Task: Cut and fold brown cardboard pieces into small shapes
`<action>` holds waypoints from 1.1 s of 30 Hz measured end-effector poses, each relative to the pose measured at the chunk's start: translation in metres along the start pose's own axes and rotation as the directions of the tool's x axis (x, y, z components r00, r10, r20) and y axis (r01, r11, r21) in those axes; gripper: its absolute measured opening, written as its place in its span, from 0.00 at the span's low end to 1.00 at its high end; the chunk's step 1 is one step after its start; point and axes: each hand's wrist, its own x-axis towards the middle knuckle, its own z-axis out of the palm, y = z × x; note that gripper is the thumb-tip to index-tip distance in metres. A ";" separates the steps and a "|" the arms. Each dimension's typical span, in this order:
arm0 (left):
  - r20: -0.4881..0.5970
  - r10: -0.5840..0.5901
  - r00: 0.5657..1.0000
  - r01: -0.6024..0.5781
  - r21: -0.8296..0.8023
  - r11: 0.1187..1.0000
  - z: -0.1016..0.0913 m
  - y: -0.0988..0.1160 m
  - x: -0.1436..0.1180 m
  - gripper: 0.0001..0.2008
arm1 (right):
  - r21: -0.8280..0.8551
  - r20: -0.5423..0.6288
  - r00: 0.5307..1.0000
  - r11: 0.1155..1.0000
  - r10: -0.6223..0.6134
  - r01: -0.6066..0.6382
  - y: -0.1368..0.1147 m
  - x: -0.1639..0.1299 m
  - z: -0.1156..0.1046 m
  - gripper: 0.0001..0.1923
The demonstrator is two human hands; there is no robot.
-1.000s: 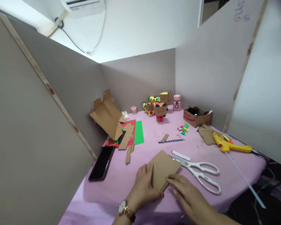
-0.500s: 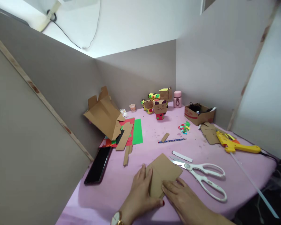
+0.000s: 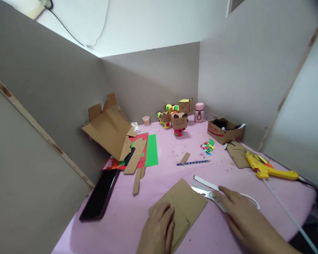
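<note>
My left hand [image 3: 160,225] lies over the left side of a folded piece of brown cardboard [image 3: 187,201], its fingers bent and close together on it. One layer of the cardboard shows a crease and a loose edge. To the right, my right hand [image 3: 235,208] is on a pair of white-handled scissors [image 3: 204,192], covering most of the handles. The fingers reach over the pivot, and the slightly parted blades point to the upper left, beside the cardboard's corner. Just above the blades lies a narrow white strip [image 3: 205,182], near my right fingertips.
A phone [image 3: 99,195] and large cardboard scraps [image 3: 108,123] are on the left, over red and green sheets [image 3: 151,151]. A pencil [image 3: 193,162] and paper bits [image 3: 208,146] lie mid-table. Cardboard figures [image 3: 178,123] stand behind. A yellow glue gun [image 3: 270,171] sits right.
My right hand has left the cardboard and moved right onto the scissors. My left hand has shifted down onto the cardboard's left side. The view has tilted slightly.
</note>
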 end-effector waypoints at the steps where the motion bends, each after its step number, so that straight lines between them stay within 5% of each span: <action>1: -0.011 0.008 1.000 -0.008 0.006 1.000 0.000 0.000 0.001 0.15 | -0.021 0.028 0.999 0.999 0.024 -0.023 0.011 -0.003 0.000 0.22; 5: -0.023 0.021 1.000 -0.021 -0.002 1.000 0.000 -0.001 0.004 0.16 | -0.043 0.149 0.988 0.999 0.038 -0.032 0.031 -0.012 0.006 0.20; 13: -0.084 0.092 0.992 -0.089 0.044 0.995 0.015 -0.013 0.002 0.16 | -0.054 0.163 0.981 0.994 0.106 -0.098 0.053 -0.011 -0.006 0.16; 17: -0.114 0.127 0.985 -0.119 0.077 0.990 0.025 -0.019 -0.002 0.16 | -0.092 0.140 0.984 0.991 0.114 -0.101 0.039 0.047 -0.027 0.15; 19: -0.121 0.130 0.984 -0.121 0.076 0.990 0.026 -0.020 -0.002 0.16 | -0.193 0.244 0.964 0.980 0.105 -0.058 0.028 0.089 -0.028 0.14; 24: -0.122 0.119 0.985 -0.113 0.053 0.992 0.030 -0.020 -0.005 0.17 | -0.288 0.373 0.916 0.957 0.146 -0.035 0.019 0.158 -0.001 0.06; 28: -0.108 0.116 0.987 -0.112 0.044 0.993 0.036 -0.020 -0.007 0.16 | -0.236 0.416 0.905 0.972 0.093 0.009 0.022 0.155 0.002 0.02; 33: -0.106 0.122 0.987 -0.117 0.052 0.992 0.039 -0.020 -0.006 0.16 | 0.028 0.312 0.950 0.999 0.028 -0.038 -0.003 0.125 -0.017 0.05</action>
